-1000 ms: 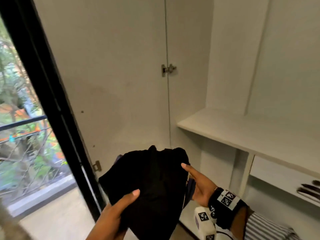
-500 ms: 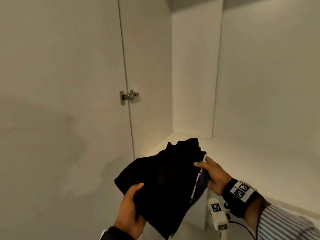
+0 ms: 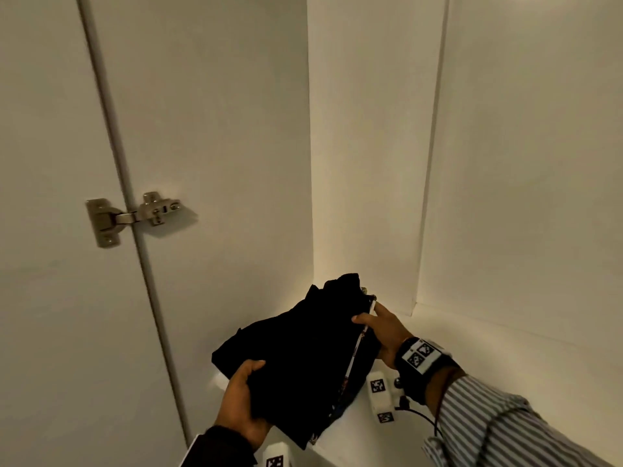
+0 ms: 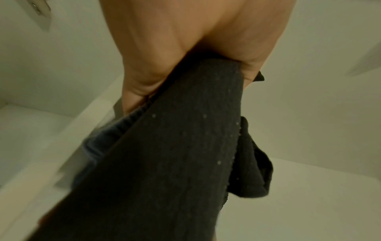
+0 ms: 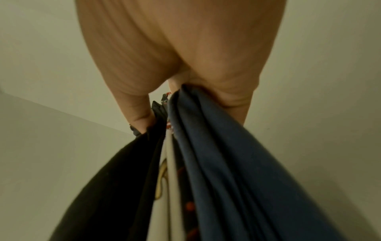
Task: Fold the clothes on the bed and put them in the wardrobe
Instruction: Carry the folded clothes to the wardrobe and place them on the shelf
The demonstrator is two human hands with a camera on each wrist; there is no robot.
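A stack of folded clothes [image 3: 303, 352], black on top with a patterned white layer and a dark blue layer along its right edge, hangs tilted just above the white wardrobe shelf [image 3: 472, 358]. My left hand [image 3: 242, 399] grips the stack's near left corner, thumb on top. My right hand [image 3: 381, 328] pinches the right edge, thumb over the black fabric. In the left wrist view the left hand [image 4: 185, 53] clamps the black cloth [image 4: 164, 154]. In the right wrist view the right hand [image 5: 179, 53] holds the black, white and blue layers [image 5: 206, 163].
The wardrobe door [image 3: 67, 163] stands open at the left, with a metal hinge [image 3: 135, 215] at mid height. White side and back panels [image 3: 522, 163] close the compartment. The shelf runs off to the right under my striped sleeve [image 3: 499, 429].
The view has swung from the window to inside the wardrobe. Both hands have carried the stack up and forward, over the shelf's left corner.
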